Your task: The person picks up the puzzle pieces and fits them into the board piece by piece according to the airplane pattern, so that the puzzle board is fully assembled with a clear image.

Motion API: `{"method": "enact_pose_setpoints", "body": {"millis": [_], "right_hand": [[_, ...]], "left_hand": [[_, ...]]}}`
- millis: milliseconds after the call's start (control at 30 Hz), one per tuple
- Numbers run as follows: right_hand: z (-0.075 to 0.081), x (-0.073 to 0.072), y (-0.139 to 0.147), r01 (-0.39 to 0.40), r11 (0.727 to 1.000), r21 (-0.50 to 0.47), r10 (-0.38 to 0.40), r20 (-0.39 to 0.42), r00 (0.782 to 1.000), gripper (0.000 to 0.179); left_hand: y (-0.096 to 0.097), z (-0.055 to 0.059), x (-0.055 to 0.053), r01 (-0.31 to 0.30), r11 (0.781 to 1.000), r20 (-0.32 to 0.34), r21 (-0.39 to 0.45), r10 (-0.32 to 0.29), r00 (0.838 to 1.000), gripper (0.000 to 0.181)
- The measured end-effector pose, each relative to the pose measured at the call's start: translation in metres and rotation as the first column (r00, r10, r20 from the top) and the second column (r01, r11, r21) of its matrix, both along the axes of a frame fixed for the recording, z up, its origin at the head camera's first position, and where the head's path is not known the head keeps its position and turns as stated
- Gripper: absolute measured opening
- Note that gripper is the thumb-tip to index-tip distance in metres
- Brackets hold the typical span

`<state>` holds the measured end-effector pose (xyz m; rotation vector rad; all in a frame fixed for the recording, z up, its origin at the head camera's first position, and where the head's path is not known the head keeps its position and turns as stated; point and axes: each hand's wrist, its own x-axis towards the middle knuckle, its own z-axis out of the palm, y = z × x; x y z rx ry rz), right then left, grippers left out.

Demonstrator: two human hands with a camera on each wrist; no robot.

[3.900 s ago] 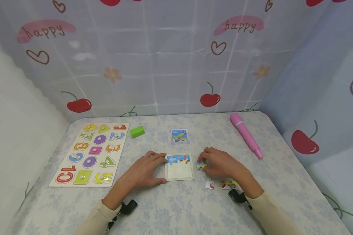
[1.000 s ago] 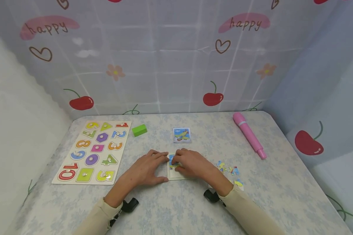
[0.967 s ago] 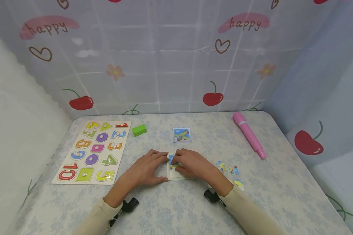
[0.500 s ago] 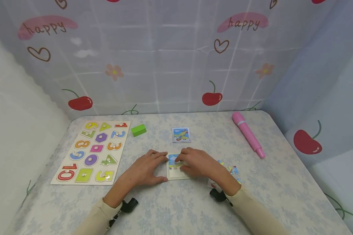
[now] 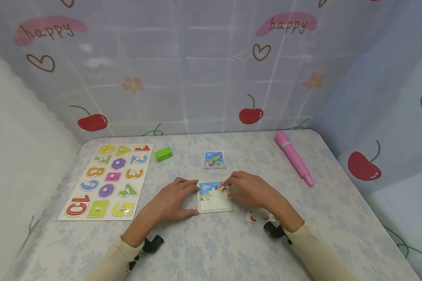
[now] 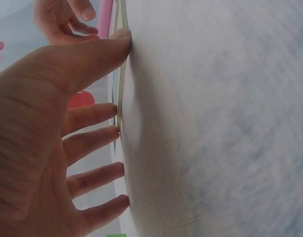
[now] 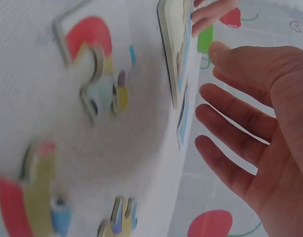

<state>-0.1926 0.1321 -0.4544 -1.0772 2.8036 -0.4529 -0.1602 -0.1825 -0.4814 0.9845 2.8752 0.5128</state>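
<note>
A small wooden puzzle tray (image 5: 216,205) lies mid-table with a blue row along its top and a blue-and-yellow piece (image 5: 205,195) below that row at the left. My left hand (image 5: 170,201) touches the tray's left edge with thumb and fingertips spread; the left wrist view shows them along its rim. Over the tray's right side hovers my right hand (image 5: 253,190), its fingers loosely bent. In the right wrist view nothing is between that hand's thumb and fingers. Loose puzzle pieces (image 5: 252,216) lie below the right hand, partly hidden by the wrist.
A picture card of an airplane (image 5: 214,159) lies behind the tray. At the left is a number and shape board (image 5: 116,186), with a green block (image 5: 163,154) beside it. A pink stick-shaped object (image 5: 295,159) lies at the right. A printed curtain (image 5: 183,78) stands behind.
My right hand has put a blue-and-yellow piece in the tray's left side, then drawn back rightward off it. My left hand has stayed at the tray's left edge.
</note>
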Motion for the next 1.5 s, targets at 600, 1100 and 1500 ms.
{"method": "enact_pose_setpoints", "body": {"millis": [600, 1100, 1500], "right_hand": [[-0.004, -0.001, 0.049, 0.112, 0.994, -0.009, -0.112, 0.048, 0.993, 0.034], [-0.012, 0.01, 0.086, 0.184, 0.982, 0.037, -0.186, 0.072, 0.98, 0.042], [-0.011, 0.016, 0.096, 0.17, 0.985, 0.015, -0.17, 0.075, 0.983, 0.042]], "left_hand": [[0.0, 0.0, -0.001, -0.002, 1.0, -0.008, 0.0, 0.002, 1.0, 0.07], [0.001, 0.0, 0.0, -0.008, 1.0, 0.0, -0.012, 0.008, 1.0, 0.07], [0.0, 0.0, 0.001, -0.004, 1.0, -0.002, 0.001, 0.004, 1.0, 0.07]]}}
